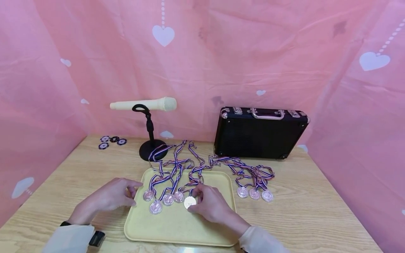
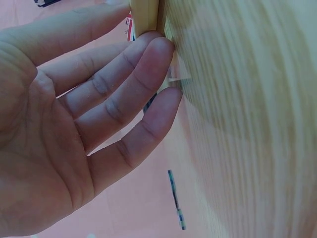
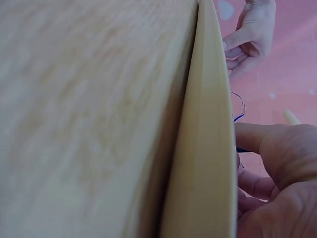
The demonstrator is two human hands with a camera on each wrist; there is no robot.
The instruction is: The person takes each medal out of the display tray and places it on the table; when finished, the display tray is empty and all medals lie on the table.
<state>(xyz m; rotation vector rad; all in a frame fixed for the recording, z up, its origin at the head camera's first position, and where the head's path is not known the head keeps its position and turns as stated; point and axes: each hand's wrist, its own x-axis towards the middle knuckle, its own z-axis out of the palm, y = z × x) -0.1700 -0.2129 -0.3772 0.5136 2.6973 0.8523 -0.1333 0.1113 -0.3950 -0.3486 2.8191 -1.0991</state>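
Note:
A cream tray (image 1: pixel 142 228) lies on the wooden table with several medals on striped ribbons. My right hand (image 1: pixel 210 203) is over the tray's right half, thumb and fingers pinching the rim of a shiny round medal (image 1: pixel 189 202). To its left rest more medals, among them a medal (image 1: pixel 168 199) and, lowest, another medal (image 1: pixel 155 207). My left hand (image 1: pixel 115 193) rests at the tray's left edge, its fingers extended and holding nothing. In the left wrist view, the left fingers (image 2: pixel 114 99) reach the tray rim (image 2: pixel 146 15). The tray's side hides the pinched medal in the right wrist view.
Right of the tray lie three medals (image 1: pixel 254 194) with bunched ribbons (image 1: pixel 246 170). Behind stand a black case (image 1: pixel 259 135) and a microphone (image 1: pixel 143 104) on a black stand (image 1: pixel 150 128). Several poker chips (image 1: pixel 103 145) lie at the back left, before a pink curtain (image 1: pixel 202 70).

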